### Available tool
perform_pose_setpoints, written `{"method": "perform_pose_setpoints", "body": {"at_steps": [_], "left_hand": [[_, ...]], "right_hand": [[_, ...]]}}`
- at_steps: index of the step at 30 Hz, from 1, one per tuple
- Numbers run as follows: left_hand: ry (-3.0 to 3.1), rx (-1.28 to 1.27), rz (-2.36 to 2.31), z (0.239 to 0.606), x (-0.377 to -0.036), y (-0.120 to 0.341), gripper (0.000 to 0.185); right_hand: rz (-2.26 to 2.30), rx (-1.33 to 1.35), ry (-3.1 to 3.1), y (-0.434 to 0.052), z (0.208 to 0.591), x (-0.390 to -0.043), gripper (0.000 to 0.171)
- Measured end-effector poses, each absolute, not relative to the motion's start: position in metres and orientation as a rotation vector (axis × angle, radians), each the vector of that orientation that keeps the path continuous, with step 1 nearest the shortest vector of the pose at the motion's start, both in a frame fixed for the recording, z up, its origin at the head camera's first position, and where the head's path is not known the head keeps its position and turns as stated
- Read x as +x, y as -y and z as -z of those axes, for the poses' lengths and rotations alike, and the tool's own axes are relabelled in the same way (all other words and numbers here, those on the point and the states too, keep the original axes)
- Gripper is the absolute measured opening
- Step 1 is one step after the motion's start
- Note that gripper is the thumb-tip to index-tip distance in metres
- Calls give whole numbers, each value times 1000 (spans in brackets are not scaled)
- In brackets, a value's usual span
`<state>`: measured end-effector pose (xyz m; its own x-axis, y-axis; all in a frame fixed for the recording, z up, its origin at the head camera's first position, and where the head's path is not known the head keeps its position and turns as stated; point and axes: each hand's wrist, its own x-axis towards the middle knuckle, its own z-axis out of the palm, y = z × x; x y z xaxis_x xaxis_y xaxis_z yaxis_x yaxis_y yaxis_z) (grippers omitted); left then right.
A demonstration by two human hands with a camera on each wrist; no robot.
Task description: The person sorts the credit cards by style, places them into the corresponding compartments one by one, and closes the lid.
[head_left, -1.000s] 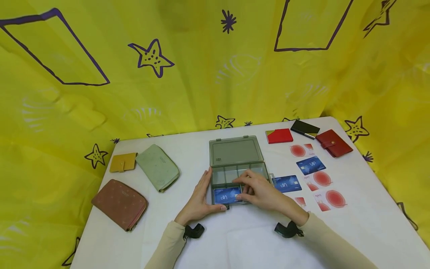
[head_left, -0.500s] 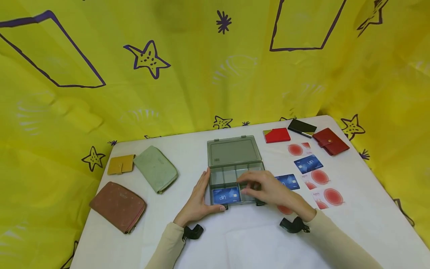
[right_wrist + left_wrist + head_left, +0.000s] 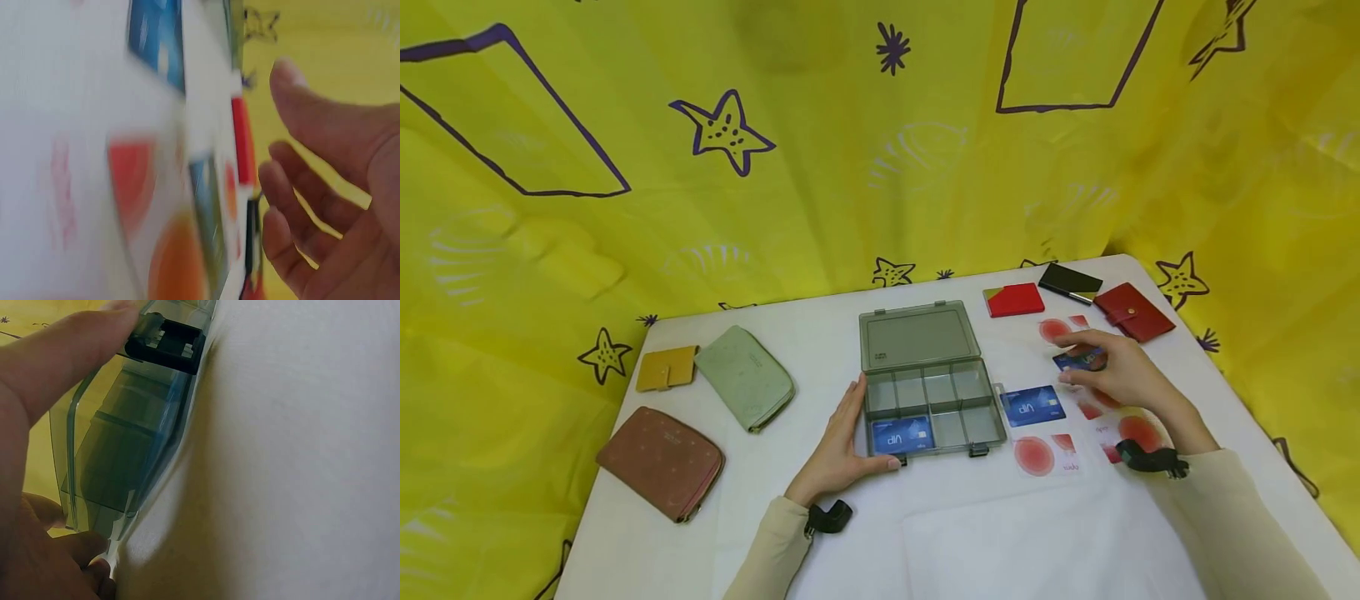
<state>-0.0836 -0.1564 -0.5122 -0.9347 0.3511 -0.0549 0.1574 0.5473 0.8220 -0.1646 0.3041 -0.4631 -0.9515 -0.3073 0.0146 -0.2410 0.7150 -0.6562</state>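
A smoky clear compartment box (image 3: 922,377) lies with its lid (image 3: 919,336) folded back. My left hand (image 3: 837,454) rests against its left side, fingers extended along the wall and thumb at the front edge. In the left wrist view that thumb lies near the black latch (image 3: 165,345). One blue VIP card (image 3: 901,435) sits in the front left compartment. To the right, my right hand (image 3: 1120,371) hovers over another blue VIP card (image 3: 1078,358), thumb and fingers parted. The right wrist view shows nothing held in the hand (image 3: 331,169).
Another blue card (image 3: 1033,406) and several red-and-white cards (image 3: 1047,456) lie right of the box. Behind them are a red case (image 3: 1015,300), a black case (image 3: 1070,282) and a red wallet (image 3: 1135,312). Yellow (image 3: 667,367), green (image 3: 745,377) and brown wallets (image 3: 661,462) lie left.
My right hand has left the box and moved right to the blue card near the red wallet. The card stays in the front left compartment. My left hand stays at the box.
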Motion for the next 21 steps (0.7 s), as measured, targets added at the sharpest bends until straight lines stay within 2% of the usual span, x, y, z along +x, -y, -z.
{"method": "perform_pose_setpoints", "body": {"at_steps": [5,9,15,21], "left_hand": [[-2575,433,-1330,511,-84,156,134],[-2565,430,-1331,510,-84,156,134],[-2573,427,-1332,510,-84,156,134],[-2575,429,-1331,511,-84,156,134]], "right_hand": [[948,-247,-2875,-332,473,-174,54],[904,-119,-2857,-342,479,-179,66],[815,27,-2844,-333,476,-181,83],[760,134,-2833,-323,471,-180,86]]}}
